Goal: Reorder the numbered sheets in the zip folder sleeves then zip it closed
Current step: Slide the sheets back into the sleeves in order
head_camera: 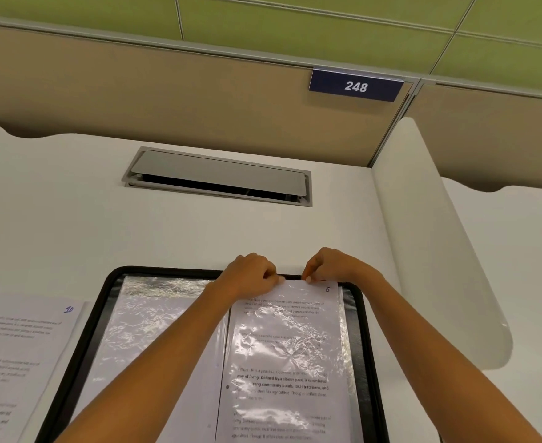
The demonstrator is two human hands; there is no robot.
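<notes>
- Zip folder (167, 271): lies open and flat on the bench near the person, its black zip rim running round both halves.
- Left sleeve (154, 330): crinkled clear plastic with white paper behind it; no number or print can be made out.
- Right sleeve (295, 343): shiny, wrinkled plastic over a printed page.
- Sheet 6 (282, 383): sits in the folder's right half, with paragraphs of text and a handwritten 6 in its top right corner.
- Left hand (250, 276): fingers curled, pinching the top edge of the right-hand page near the folder's spine.
- Right hand (330, 266): fingertips pinched on the same top edge, just beside the 6.
- What the hands hold: it cannot be told whether they grip paper, plastic or both.
- Sheet 10 (17, 346): loose on the bench left of the folder, printed side up, with 10 written in blue at its corner.
- Bench (71, 219): white and smooth.
- Cable hatch (218, 175): a grey flap set into the bench beyond the folder, slightly raised.
- Divider (423, 235): a white rounded panel standing along the right side.
- Partition (135, 91): tan, behind the bench.
- Number plate (356, 86): dark blue, reads 248, fixed at the partition's top.
- Wall panels (295, 20): green, above the partition.
</notes>
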